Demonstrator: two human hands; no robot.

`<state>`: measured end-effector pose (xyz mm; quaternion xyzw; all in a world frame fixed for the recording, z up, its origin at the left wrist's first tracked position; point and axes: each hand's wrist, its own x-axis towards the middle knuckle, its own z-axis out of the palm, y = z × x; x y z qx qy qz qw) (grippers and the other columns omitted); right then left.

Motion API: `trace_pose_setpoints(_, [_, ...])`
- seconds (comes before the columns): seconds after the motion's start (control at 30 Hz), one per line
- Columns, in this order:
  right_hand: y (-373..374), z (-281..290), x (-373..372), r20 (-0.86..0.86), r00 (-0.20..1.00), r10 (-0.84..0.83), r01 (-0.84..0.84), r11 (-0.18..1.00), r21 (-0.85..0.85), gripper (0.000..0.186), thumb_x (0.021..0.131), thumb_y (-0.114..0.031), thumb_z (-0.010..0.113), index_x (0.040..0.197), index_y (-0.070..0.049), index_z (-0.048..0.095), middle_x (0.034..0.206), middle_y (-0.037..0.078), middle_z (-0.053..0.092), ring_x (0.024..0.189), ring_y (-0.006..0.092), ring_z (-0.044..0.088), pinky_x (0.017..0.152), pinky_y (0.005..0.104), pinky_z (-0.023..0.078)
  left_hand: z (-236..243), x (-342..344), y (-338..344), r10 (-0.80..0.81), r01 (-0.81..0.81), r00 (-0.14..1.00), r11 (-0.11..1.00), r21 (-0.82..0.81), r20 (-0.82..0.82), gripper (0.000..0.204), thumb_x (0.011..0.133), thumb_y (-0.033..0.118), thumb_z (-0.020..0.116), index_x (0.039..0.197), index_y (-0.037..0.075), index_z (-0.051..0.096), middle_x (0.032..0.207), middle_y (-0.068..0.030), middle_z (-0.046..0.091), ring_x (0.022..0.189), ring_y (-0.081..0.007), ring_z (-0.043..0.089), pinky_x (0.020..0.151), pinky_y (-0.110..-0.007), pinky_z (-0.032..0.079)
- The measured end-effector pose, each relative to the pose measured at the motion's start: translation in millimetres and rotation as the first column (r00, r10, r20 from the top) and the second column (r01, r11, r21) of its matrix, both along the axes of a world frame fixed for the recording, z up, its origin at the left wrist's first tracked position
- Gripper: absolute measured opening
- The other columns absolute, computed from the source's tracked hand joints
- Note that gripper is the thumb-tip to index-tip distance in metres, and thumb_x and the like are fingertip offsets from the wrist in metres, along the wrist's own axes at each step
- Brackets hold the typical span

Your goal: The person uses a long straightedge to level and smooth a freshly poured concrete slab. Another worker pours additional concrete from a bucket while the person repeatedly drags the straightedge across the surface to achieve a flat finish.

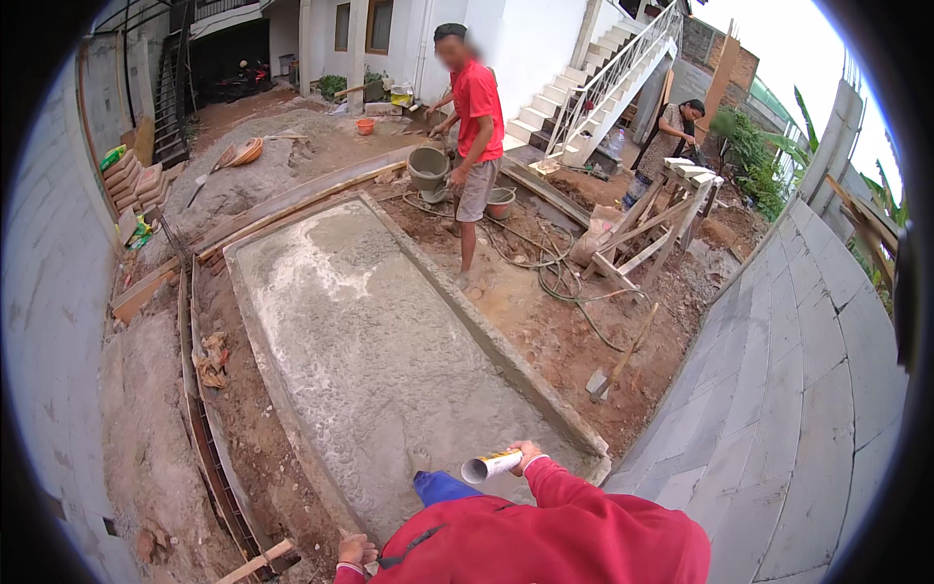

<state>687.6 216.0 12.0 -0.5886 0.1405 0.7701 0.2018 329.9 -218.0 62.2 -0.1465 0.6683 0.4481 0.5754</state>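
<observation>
My right hand grips a short white pipe with a yellowish marking, its round open end pointing left. The pipe is above a low rectangular bed of wet grey concrete. My left hand is low beside my red jacket, near the bed's near-left corner; its fingers look curled, and what they hold, if anything, is hidden. A bare foot below a blue trouser leg stands in the wet concrete.
A co-worker in a red shirt holds a bucket beyond the raised edge. A shovel, hose and wooden trestle lie or stand right. Another person is farther back. Block walls flank both sides; a trench runs left.
</observation>
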Motion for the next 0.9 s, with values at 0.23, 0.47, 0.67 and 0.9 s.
trace_pose_setpoints(0.23, [-85.3, -62.7, 85.9, 0.299, 0.949, 0.105, -0.133, 0.988, 0.078, 0.016, 0.085, -0.011, 0.061, 0.099, -0.005, 0.065, 0.101, 0.010, 0.068, 0.088, 0.0297, 0.066, 0.081, 0.0452, 0.054, -85.1, 23.9, -98.3, 0.424, -0.408, 0.906, 0.879, -0.247, 0.011, 0.024, 0.097, 0.021, 0.048, 0.109, 0.004, 0.059, 0.076, -0.0141, 0.064, 0.054, -0.0277, 0.063, 0.043, -0.041, 0.054])
trace_pose_setpoints(0.47, [-101.8, -48.1, 98.8, 0.268, 0.950, 0.160, -0.187, 0.979, 0.077, 0.015, 0.085, -0.010, 0.060, 0.098, -0.002, 0.064, 0.093, 0.012, 0.066, 0.080, 0.0297, 0.065, 0.073, 0.0443, 0.055, -95.4, 40.3, -96.6, 0.528, -0.524, 0.848, 0.822, -0.222, -0.045, 0.023, 0.096, 0.017, 0.051, 0.111, 0.002, 0.060, 0.083, -0.0150, 0.067, 0.059, -0.0266, 0.066, 0.048, -0.038, 0.057])
trace_pose_setpoints(0.67, [-75.2, -71.6, 103.9, 0.172, 0.969, 0.176, -0.189, 0.980, 0.062, 0.015, 0.086, -0.010, 0.060, 0.097, 0.000, 0.062, 0.086, 0.013, 0.064, 0.073, 0.0297, 0.064, 0.067, 0.0435, 0.055, -69.8, 46.8, -71.3, 0.592, -0.589, 0.805, 0.788, -0.177, -0.041, 0.026, 0.096, 0.015, 0.047, 0.118, 0.005, 0.058, 0.089, -0.0142, 0.068, 0.062, -0.0243, 0.067, 0.048, -0.036, 0.057])
trace_pose_setpoints(0.9, [-36.2, -62.7, 101.9, 0.079, 0.990, 0.114, -0.116, 0.993, 0.031, 0.013, 0.087, -0.010, 0.058, 0.091, 0.002, 0.056, 0.071, 0.011, 0.058, 0.059, 0.0266, 0.057, 0.053, 0.0390, 0.052, -70.5, 56.4, -53.5, 0.561, -0.550, 0.828, 0.804, -0.227, -0.019, 0.027, 0.095, 0.017, 0.055, 0.117, 0.002, 0.058, 0.087, -0.0151, 0.068, 0.063, -0.0258, 0.067, 0.048, -0.035, 0.056])
